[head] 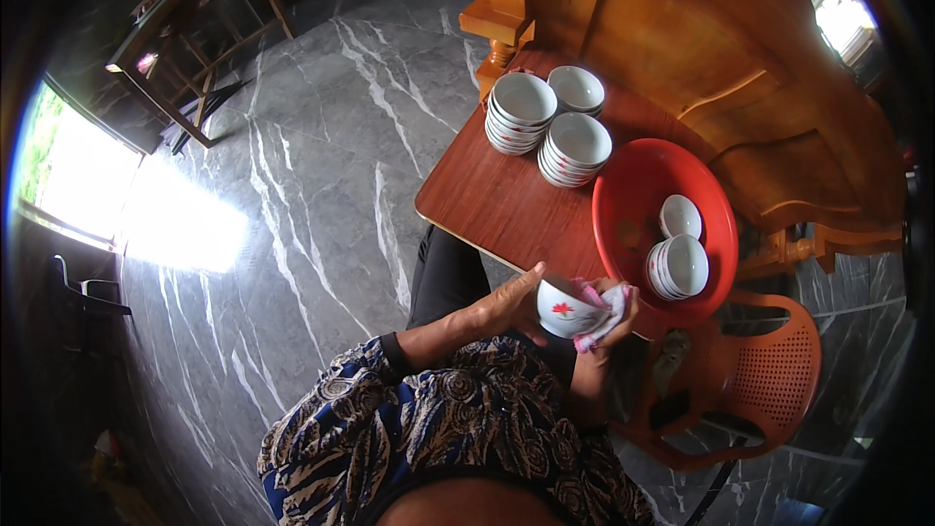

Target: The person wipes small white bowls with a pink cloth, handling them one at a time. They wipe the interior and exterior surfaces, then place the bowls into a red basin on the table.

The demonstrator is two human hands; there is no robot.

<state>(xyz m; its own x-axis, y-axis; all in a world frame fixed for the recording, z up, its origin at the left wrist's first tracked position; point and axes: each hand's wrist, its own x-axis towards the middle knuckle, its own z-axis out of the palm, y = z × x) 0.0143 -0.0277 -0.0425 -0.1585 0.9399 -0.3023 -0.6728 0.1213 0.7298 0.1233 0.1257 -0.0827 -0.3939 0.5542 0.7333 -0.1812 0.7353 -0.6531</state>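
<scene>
A white bowl with a red flower (568, 310) is tilted between my hands, over my lap at the table's near edge. My left hand (516, 301) is at the bowl's left side, thumb by the rim, its fingers partly hidden behind the bowl. In my right hand (617, 318) is a pink and white cloth (612, 305), pressed against the bowl's right side and rim. Stacked bowls (521, 98) stand on the wooden table (482, 197). More bowls (687, 267) lie on their sides or tilted in a red plastic basin (608, 234) on the right.
A carved wooden bench back (701, 36) rises behind the table. An orange plastic chair (774, 372) is at the lower right, with a greyish cloth-like thing (670, 361) on it. Grey marble-patterned floor (314, 183) spreads to the left, where a dark-framed table (197, 51) stands farther off.
</scene>
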